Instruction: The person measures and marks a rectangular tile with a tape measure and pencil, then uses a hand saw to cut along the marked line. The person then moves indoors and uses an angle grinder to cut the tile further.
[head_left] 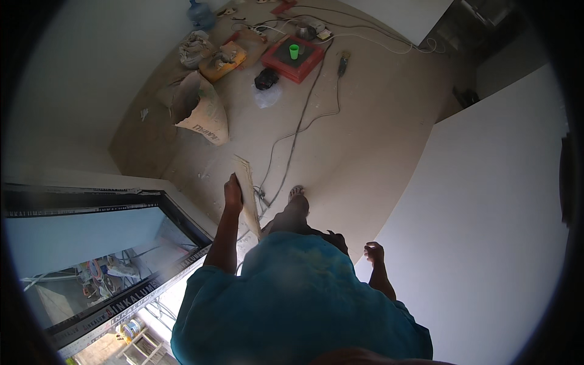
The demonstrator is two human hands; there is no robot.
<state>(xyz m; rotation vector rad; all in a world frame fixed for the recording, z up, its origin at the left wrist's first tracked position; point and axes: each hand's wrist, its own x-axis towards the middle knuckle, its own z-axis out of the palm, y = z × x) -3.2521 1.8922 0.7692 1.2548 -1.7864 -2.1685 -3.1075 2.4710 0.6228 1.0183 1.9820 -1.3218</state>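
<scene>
My left hand (pixel 233 192) is closed around the edge of a thin, pale brown board (pixel 248 196). The board stands on edge beside my left leg, and its far end looks rough. Its lower part is hidden behind my shirt and leg. On the other side, my right hand (pixel 373 252) hangs near the white wall (pixel 462 231), fingers loosely curled and a little apart, with nothing visible in them. One bare foot (pixel 296 191) shows on the dusty floor between my hands.
A black-framed window (pixel 176 222) is at left. Dark cables (pixel 296 131) cross the floor ahead. Farther off are an open sack (pixel 204 112), a yellow bag (pixel 222 61), a black bag (pixel 266 78), a red box (pixel 304 72) bearing a green cup (pixel 294 52), and a blue water jug (pixel 201 15).
</scene>
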